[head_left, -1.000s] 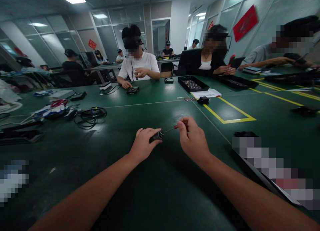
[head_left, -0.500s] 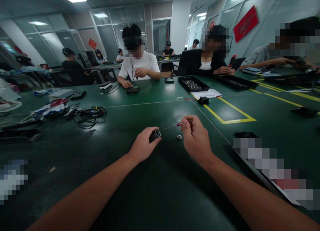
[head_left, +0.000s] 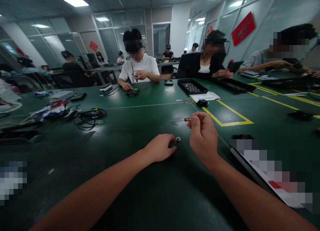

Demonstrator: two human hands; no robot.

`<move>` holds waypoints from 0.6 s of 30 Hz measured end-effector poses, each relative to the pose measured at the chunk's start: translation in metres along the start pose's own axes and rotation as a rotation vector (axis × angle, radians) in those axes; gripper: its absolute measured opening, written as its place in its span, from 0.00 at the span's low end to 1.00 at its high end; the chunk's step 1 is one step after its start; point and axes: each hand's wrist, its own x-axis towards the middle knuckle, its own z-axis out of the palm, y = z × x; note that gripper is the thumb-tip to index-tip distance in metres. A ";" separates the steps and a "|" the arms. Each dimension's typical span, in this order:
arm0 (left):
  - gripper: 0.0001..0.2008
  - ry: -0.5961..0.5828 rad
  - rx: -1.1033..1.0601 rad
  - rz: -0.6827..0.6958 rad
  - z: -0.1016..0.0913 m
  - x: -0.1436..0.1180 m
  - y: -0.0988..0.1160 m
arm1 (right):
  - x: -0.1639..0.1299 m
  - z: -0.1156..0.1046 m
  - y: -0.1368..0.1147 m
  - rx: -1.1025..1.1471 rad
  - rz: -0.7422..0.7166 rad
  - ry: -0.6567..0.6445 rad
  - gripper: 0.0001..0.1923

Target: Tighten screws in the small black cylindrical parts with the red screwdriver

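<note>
My left hand (head_left: 161, 147) is wrapped round a dark cylindrical part (head_left: 171, 144), most of it hidden by the fingers. Just beyond those fingertips lies a small round metal piece (head_left: 178, 139) on the green table (head_left: 140, 197). My right hand (head_left: 203, 134) pinches a thin screwdriver (head_left: 186, 120) by its red handle. The screwdriver's shaft points left, above the table and apart from the round piece.
A coil of black cable (head_left: 91, 118) lies to the left. Ahead are a small black block (head_left: 202, 103), a white paper (head_left: 208, 96) and a black compartment tray (head_left: 180, 85). A white-edged case (head_left: 252, 169) lies at right. Several people sit across the table.
My left hand has moved right with the dark cylindrical part, close to the round metal piece. My right hand has shifted slightly right and up with the screwdriver.
</note>
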 end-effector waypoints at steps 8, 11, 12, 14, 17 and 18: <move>0.13 -0.029 0.161 -0.150 0.009 0.038 0.015 | -0.002 0.001 0.002 0.004 0.019 -0.024 0.09; 0.12 -0.077 0.188 -0.196 0.008 0.044 0.019 | -0.002 0.001 0.001 0.014 0.022 -0.041 0.09; 0.11 -0.087 0.189 -0.201 0.007 0.045 0.019 | -0.002 0.000 0.001 0.015 0.023 -0.040 0.09; 0.10 -0.094 0.172 -0.188 0.004 0.043 0.016 | -0.002 0.000 0.001 0.011 0.025 -0.037 0.09; 0.10 -0.086 0.089 -0.153 -0.005 0.035 0.003 | -0.001 -0.001 0.001 0.007 0.027 -0.036 0.09; 0.10 -0.094 0.029 -0.150 -0.010 0.031 -0.002 | -0.001 -0.001 0.001 0.008 0.025 -0.041 0.09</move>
